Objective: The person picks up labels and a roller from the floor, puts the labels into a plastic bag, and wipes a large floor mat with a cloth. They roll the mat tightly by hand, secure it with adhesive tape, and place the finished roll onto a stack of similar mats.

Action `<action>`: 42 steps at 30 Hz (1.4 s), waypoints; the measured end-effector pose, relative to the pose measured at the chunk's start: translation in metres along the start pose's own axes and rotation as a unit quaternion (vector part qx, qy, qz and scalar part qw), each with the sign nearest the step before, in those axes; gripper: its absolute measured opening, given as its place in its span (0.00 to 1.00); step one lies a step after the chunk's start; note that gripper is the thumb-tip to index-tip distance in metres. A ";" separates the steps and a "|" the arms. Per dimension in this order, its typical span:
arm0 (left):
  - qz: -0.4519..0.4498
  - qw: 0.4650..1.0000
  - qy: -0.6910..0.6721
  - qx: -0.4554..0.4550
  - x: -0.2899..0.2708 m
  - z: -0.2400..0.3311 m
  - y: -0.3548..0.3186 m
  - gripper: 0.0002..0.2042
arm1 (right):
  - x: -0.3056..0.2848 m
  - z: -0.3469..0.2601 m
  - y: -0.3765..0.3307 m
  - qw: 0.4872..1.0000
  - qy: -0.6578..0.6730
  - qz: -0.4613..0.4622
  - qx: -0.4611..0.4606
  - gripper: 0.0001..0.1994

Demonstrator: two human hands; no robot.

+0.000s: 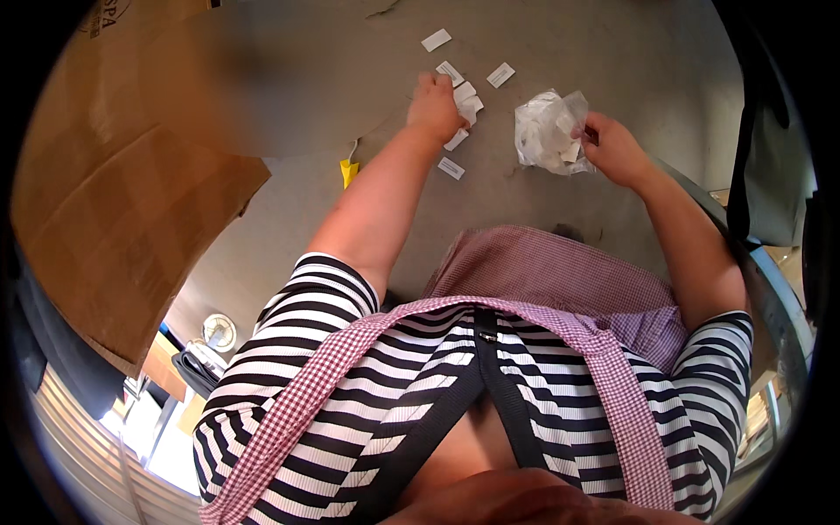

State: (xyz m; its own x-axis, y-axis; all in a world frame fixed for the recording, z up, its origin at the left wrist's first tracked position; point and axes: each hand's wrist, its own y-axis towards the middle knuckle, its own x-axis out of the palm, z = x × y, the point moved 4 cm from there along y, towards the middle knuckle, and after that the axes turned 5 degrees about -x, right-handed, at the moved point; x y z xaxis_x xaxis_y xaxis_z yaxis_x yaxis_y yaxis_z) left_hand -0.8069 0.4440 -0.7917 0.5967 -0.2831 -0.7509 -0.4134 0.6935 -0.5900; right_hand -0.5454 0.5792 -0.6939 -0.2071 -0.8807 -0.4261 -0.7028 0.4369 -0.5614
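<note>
My left hand point(433, 107) reaches down to a small cluster of white labels point(472, 104) on the grey floor. Its fingers curl at the cluster's far side and the thumb bends in at the near side; the palm side is hidden. Loose labels lie around it: one label point(436, 39) farther off, another label point(500, 75) to the right, and a label point(451, 168) on the near side. To the right, my right hand point(614, 150) pinches the edge of a crumpled clear plastic bag point(549, 131), with whitish pieces showing through it.
A large brown cardboard sheet or box point(122, 236) fills the left side. A yellow tag point(349, 172) with a white string lies left of my left forearm. Dark fabric point(774, 166) hangs at the right. My checked apron point(551, 271) spreads over my lap.
</note>
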 end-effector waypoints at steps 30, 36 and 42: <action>0.042 0.988 -0.075 0.125 0.037 0.010 -0.002 0.08 | 0.001 0.012 0.006 0.999 -0.025 -0.025 -0.008 0.10; -0.016 0.847 -0.529 0.040 -0.043 0.051 -0.030 0.09 | 0.000 0.008 0.003 1.000 -0.010 -0.005 0.021 0.11; -0.054 0.683 -0.721 0.107 -0.060 0.139 -0.080 0.10 | 0.006 0.028 0.006 0.991 0.119 0.021 0.050 0.10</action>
State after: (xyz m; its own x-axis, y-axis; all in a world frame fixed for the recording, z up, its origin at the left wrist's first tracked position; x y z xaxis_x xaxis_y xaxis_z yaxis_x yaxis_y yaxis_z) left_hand -0.7141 0.4982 -0.6581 0.7367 0.4991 0.4563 -0.2956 0.8446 -0.4464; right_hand -0.5318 0.5820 -0.7195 -0.3977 -0.8746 -0.2772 -0.6225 0.4792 -0.6188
